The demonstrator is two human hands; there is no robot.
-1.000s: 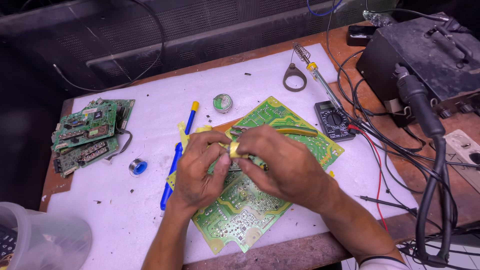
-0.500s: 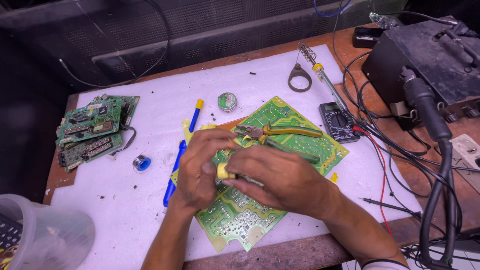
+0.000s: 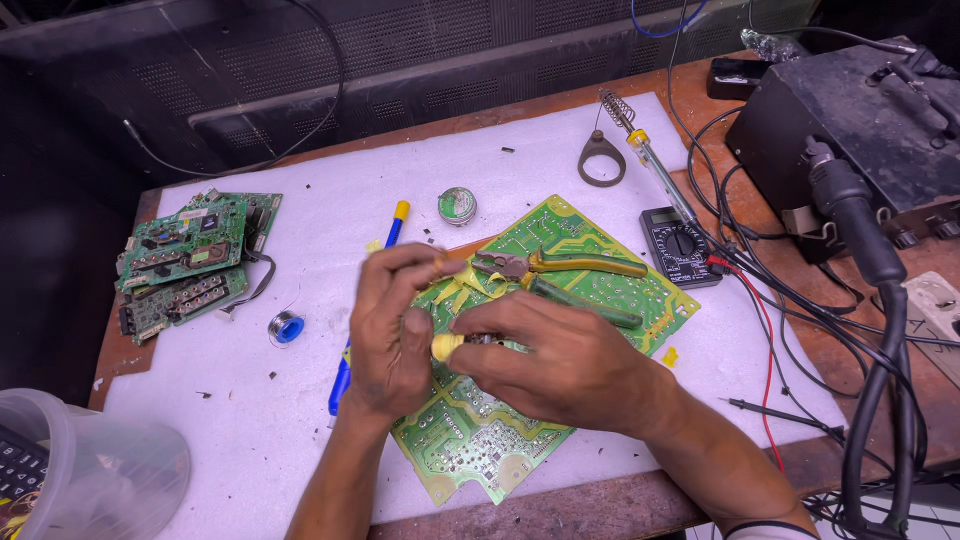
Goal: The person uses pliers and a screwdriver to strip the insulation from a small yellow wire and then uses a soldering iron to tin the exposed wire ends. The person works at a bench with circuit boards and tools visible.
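Observation:
My left hand [image 3: 395, 330] and my right hand [image 3: 555, 360] meet over a large green circuit board [image 3: 480, 440] on the white foam mat. Between their fingertips they pinch a small part with a yellow end [image 3: 443, 346]; yellow tape strips [image 3: 462, 290] hang just above it. Which hand carries the part's weight is unclear. A pair of pliers with yellow-green handles [image 3: 560, 268] lies on the board right behind the hands.
A blue-and-yellow tool [image 3: 385, 250] lies left of the board, partly under my left hand. Smaller boards [image 3: 185, 262], a blue solder spool [image 3: 288, 327], a round tin [image 3: 457, 205], a soldering iron [image 3: 655, 175], a multimeter [image 3: 680, 245], a black station with cables [image 3: 850, 130] and a plastic tub [image 3: 90, 480] surround the mat [image 3: 250, 420].
The hands have lowered toward the near side of the board, uncovering the pliers that lie on it. The yellow-ended part now sits between both hands' fingertips.

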